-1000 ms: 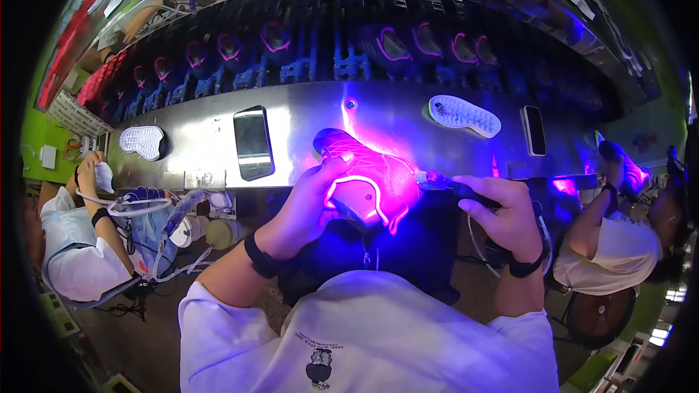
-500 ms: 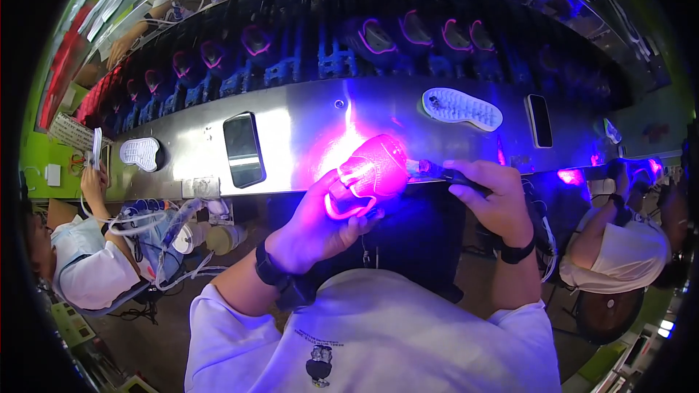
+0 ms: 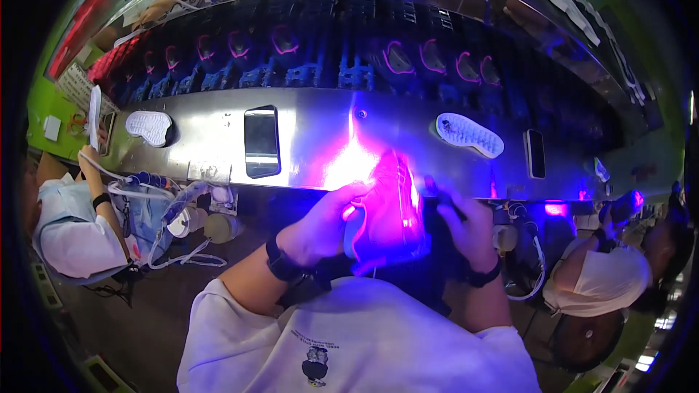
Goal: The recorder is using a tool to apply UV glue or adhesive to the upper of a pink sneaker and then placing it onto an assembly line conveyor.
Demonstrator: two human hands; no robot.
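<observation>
Under a strong pink and violet light, a shoe upper (image 3: 386,207) stands tilted at the near edge of the bench. My left hand (image 3: 324,222) is closed on its left side, thumb towards the top. To the right of the shoe, my right hand (image 3: 470,233) grips a dark-handled brush (image 3: 435,190). The brush appears apart from the shoe, and its bristles are blurred. Glare washes out much of the shoe's surface.
On the metal bench (image 3: 207,131) lie a phone (image 3: 262,142), a second phone (image 3: 535,153), a white sole (image 3: 470,135) and another sole (image 3: 149,127). Behind runs a dark rack (image 3: 335,36) with several shoe uppers. Co-workers sit left (image 3: 76,225) and right (image 3: 601,269).
My left hand has turned the shoe upper more upright and brought it nearer to me. The brush has come away from the shoe, with my right hand lower and further left. The view has shifted slightly.
</observation>
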